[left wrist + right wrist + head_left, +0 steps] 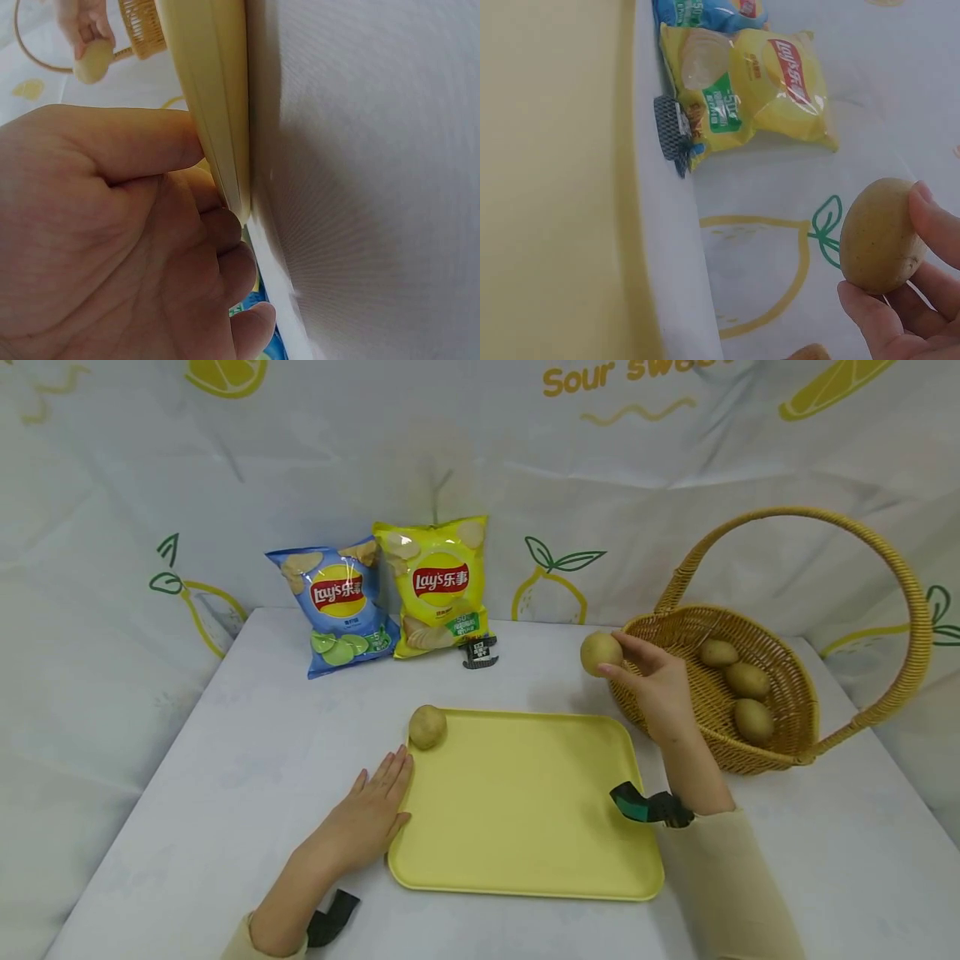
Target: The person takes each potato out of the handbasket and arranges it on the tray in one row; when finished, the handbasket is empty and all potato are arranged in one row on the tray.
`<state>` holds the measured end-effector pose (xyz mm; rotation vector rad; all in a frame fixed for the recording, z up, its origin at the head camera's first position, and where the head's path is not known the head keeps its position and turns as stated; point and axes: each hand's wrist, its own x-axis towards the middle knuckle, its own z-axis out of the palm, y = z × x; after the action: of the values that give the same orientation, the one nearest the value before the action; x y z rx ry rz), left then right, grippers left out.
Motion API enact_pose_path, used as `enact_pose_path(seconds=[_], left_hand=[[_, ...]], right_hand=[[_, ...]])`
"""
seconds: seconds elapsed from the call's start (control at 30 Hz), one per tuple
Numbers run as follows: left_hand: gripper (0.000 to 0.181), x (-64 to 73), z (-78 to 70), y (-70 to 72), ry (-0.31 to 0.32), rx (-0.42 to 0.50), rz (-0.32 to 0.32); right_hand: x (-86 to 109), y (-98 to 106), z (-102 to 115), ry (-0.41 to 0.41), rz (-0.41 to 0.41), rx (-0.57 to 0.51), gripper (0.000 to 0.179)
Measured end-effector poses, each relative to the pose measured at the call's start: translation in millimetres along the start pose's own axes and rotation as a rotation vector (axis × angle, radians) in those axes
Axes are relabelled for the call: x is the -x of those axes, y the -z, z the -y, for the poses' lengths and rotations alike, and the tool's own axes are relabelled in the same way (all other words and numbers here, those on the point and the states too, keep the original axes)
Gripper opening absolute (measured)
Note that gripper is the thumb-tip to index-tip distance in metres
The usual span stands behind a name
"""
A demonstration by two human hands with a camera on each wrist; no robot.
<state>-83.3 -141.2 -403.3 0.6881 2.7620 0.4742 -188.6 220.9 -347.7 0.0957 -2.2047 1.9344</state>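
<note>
In the head view my right hand (pixel 660 693) pinches a potato (pixel 602 653) between thumb and fingertips, raised in front of the basket's left rim. The right wrist view shows this potato (pixel 881 236) close up, a small dark spot on its skin. A yellow tray (pixel 525 802) lies on the table, and another potato (pixel 427 727) sits in its far left corner. Against the tray's left edge rests my left hand (pixel 363 818), its fingers straight. The left wrist view has that hand's thumb (pixel 142 142) touching the tray's side wall (pixel 214 97).
A wicker basket (pixel 806 693) with a tall handle stands at the right, holding several potatoes (pixel 747 680). At the back, a blue chip bag (pixel 341 606) and a yellow chip bag (pixel 435 585) lean against the printed cloth. A small black object (pixel 480 652) lies before them.
</note>
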Motion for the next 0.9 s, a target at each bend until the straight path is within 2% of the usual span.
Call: enact_pose_path(seconds=[0.27, 0.67, 0.9], left_hand=[[0.063, 0.7, -0.8, 1.1, 0.001, 0.004, 0.005], [0.062, 0.6, -1.1, 1.9, -0.005, -0.002, -0.001], [0.062, 0.6, -1.6, 2.0, -0.004, 0.002, 0.000]], right_hand=[[4.2, -25.2, -11.5, -0.020, 0.075, 0.063, 0.050], [8.8, -60.4, -24.3, -0.025, 0.199, 0.039, 0.051], [13.9, -75.0, -29.0, -0.016, 0.228, 0.050, 0.048]])
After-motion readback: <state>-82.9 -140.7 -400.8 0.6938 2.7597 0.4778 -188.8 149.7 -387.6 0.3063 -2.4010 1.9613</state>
